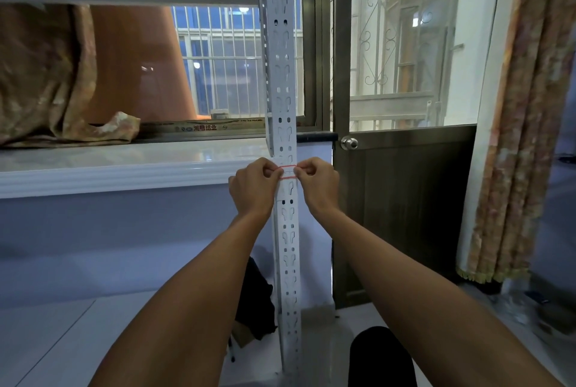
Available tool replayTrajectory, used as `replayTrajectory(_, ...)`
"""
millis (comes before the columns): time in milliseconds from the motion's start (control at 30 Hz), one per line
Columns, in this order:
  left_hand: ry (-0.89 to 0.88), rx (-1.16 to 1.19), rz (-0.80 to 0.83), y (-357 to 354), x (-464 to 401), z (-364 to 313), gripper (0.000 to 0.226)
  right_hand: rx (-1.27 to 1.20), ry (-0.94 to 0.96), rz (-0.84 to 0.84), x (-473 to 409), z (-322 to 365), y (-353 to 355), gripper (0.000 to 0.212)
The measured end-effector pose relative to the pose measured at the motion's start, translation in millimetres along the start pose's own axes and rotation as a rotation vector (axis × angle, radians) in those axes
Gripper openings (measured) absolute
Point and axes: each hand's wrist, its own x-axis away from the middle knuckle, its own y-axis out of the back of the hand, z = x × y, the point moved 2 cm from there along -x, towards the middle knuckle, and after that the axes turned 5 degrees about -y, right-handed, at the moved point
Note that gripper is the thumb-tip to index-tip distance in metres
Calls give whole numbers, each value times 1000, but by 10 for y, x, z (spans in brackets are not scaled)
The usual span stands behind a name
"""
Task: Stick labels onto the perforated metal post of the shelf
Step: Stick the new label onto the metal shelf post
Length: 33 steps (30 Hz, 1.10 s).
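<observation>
A white perforated metal post (pixel 285 81) rises from the floor to the shelf above, in the middle of the head view. A small white label with red borders (pixel 288 172) lies flat across the post's front face at about windowsill height. My left hand (pixel 254 185) pinches the label's left end. My right hand (pixel 318 182) pinches its right end. Both sets of fingers are curled against the post, one on each side of it.
A white windowsill (pixel 124 165) runs to the left of the post, with crumpled brown cloth (pixel 46 81) on it. A dark door with a round knob (pixel 349 143) stands just right. A patterned curtain (pixel 523 106) hangs far right. A dark bag (pixel 255 296) sits behind the post's base.
</observation>
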Motion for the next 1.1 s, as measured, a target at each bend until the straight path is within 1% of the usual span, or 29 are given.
replayTrajectory(300, 18, -96, -4, -26, -25, -83, 15, 19, -11, -19, -6, -19, -33, 7)
replayTrajectory(433, 46, -140, -7, -23, -31, -132, 17, 27, -9, -1, -7, 11, -31, 12)
replayTrajectory(567, 128, -164, -11, 54, -104, -79, 32, 20, -12, -6, -22, -8, -43, 12)
replayTrajectory(633, 129, -186, -5, 70, -147, -55, 36, -25, -19, 11, -30, -20, -64, 16)
replayTrajectory(700, 108, -215, -15, 47, -159, -45, 35, -53, -15, 55, -46, -37, -115, 25)
replayTrajectory(800, 110, -224, -39, -6, -143, -28, 31, -72, -38, 62, -74, -35, -181, 27)
replayTrajectory(900, 116, -165, -20, -26, -125, -30, 24, -140, -149, 66, -103, -56, -204, 30)
replayTrajectory(1000, 70, -130, -11, -37, -79, -26, 10, -301, -289, 76, -110, -144, -277, 33)
replayTrajectory(1100, 76, -66, -23, -35, -63, 16, 13, -325, -310, 65, -106, -173, -287, 35)
